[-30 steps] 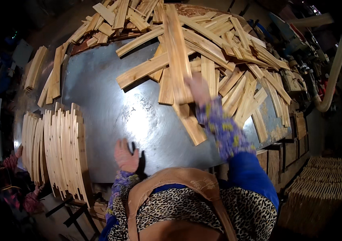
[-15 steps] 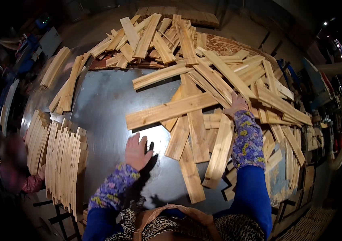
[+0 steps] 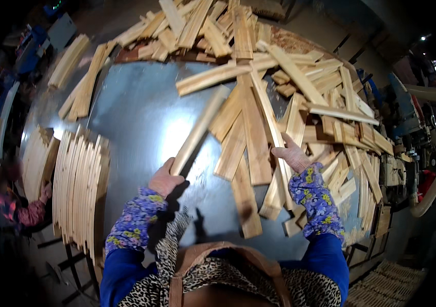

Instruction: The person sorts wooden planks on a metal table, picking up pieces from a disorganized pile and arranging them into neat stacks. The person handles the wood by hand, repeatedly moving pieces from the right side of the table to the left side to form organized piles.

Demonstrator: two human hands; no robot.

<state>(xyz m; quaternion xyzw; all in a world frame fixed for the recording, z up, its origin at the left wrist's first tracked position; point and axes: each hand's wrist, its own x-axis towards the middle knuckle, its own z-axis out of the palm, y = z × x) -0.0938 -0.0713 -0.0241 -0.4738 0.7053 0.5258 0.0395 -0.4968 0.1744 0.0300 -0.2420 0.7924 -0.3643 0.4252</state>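
Left plank sits in our left hand, the fingers closed around its near end while its far end slants right toward the loose pile. With our right hand we grasp the right plank partway along, its narrow edge turned up, above other loose boards. Beneath us spreads a grey metal tabletop, bright with glare at its middle; boards lie heaped over its far and right sides. On the near left we have a row of stacked slats, and further left a co-worker's hand is at a second stack. On the far right, a ridged pale hose curves beside machinery.
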